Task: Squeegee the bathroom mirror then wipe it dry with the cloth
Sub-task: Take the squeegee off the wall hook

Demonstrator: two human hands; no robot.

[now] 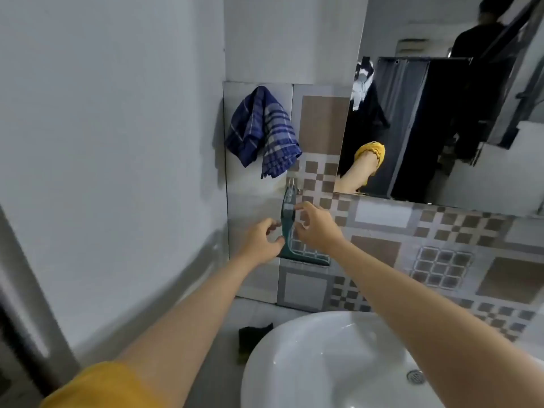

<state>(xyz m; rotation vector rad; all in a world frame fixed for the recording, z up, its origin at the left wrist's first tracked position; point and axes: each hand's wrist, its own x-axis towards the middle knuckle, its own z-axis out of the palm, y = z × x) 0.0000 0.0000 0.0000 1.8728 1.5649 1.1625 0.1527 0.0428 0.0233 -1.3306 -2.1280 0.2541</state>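
One white sink is seen at the bottom right, and its bowl holds nothing except a metal drain near the right edge. One green squeegee is hung by its handle on a small metal hook on the tiled wall, with the blade end at the bottom, turned to the right. Two bare hands are raised to it. The left hand is placed at the left side of the handle, with the fingers curled and the thumb touching the green edge; it is not closed around it. The right hand is placed at the right side, with the fingertips at the handle, also loosely curled. Whether the squeegee is really gripped by any hand cannot be told. One blue checked cloth is hung on the wall above and to the left of the squeegee, well apart from both hands. One mirror is fixed on the wall at the upper right, and a yellow sleeve and an arm are reflected in it. One dark object is lying on the floor just beside the sink, too unclear to name
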